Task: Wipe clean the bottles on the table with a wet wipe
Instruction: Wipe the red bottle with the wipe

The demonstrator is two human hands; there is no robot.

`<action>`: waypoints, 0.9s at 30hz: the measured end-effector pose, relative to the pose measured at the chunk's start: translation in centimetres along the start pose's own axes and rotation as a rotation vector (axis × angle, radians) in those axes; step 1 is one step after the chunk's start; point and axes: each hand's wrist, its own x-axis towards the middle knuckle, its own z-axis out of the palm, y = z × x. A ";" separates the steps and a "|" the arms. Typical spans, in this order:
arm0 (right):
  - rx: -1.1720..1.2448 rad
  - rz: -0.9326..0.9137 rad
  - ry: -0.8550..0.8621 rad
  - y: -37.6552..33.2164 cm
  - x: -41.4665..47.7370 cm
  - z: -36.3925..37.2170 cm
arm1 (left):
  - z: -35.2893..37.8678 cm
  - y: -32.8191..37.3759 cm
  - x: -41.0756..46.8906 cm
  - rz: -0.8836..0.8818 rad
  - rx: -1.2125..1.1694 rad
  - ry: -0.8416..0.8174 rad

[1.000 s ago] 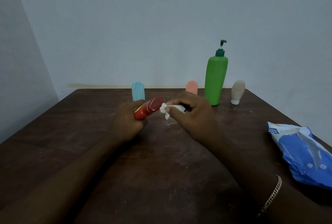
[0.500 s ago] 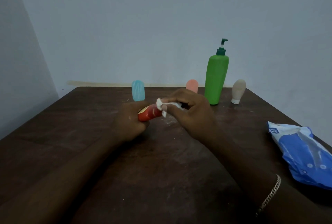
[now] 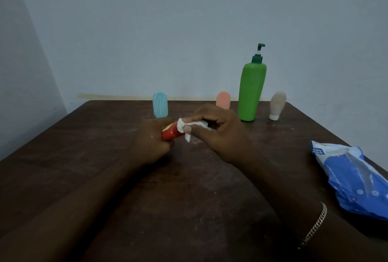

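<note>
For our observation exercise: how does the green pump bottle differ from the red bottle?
The green pump bottle stands upright on the table; the red bottle is held sideways in the left hand. The green pump bottle is clearly bigger than the red bottle. Nothing touches the green pump bottle; the right hand presses the wet wipe against the red bottle.

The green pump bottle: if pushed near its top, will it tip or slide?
The green pump bottle stands tall on a small base, so it would probably tip. Its smooth plastic may feel slippery. Its weight is unclear: the walls are opaque.
</note>
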 end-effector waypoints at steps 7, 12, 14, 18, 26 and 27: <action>-0.077 0.075 0.093 1.3 -0.1 -0.8 | 0.1 0.3 0.0 0.019 0.019 -0.011; -0.092 -0.027 0.013 0.1 0.4 0.2 | 0.1 0.0 0.2 0.015 0.039 -0.019; -0.141 0.031 0.045 0.8 0.5 -0.3 | 0.0 -0.2 0.3 0.047 0.048 -0.021; -0.154 0.140 0.110 2.0 0.0 -0.9 | 0.0 0.3 0.5 0.055 0.007 0.024; -0.101 0.222 0.154 2.8 -0.5 0.2 | -1.7 1.1 1.1 -0.300 -0.986 -0.061; -0.086 0.236 0.149 2.9 -0.5 0.3 | -1.7 0.5 1.2 -0.344 -1.111 -0.080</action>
